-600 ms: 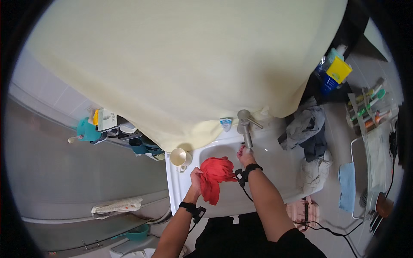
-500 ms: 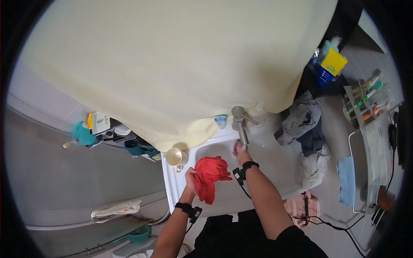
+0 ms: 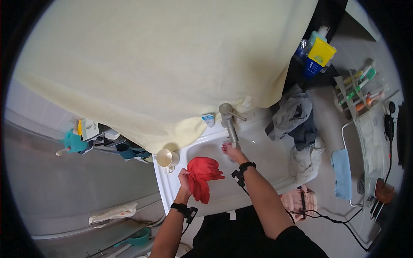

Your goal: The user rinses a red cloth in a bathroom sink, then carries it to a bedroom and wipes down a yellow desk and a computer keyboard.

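Note:
Over the white sink (image 3: 254,165), my left hand (image 3: 184,178) is closed around the left edge of a bunched red cloth (image 3: 202,174), whose lower part hangs down into the basin. My right hand (image 3: 232,151) is just below the spout of the grey metal faucet (image 3: 228,118); its fingers look stretched and slightly apart, with nothing seen in them. Whether water is running cannot be made out clearly. A cream mug (image 3: 167,159) stands on the sink's left corner, close to my left hand.
Grey and dark clothes (image 3: 297,116) and a white cloth (image 3: 307,159) lie on the sink's right side. A small tube (image 3: 208,120) stands behind the basin, by a hanging cream sheet (image 3: 163,64). At right are a toothbrush holder (image 3: 359,96) and a blue towel (image 3: 342,174).
The whole view has shifted a little. My right hand's fingers appear more spread beneath the spout. My left hand keeps its hold on the red cloth.

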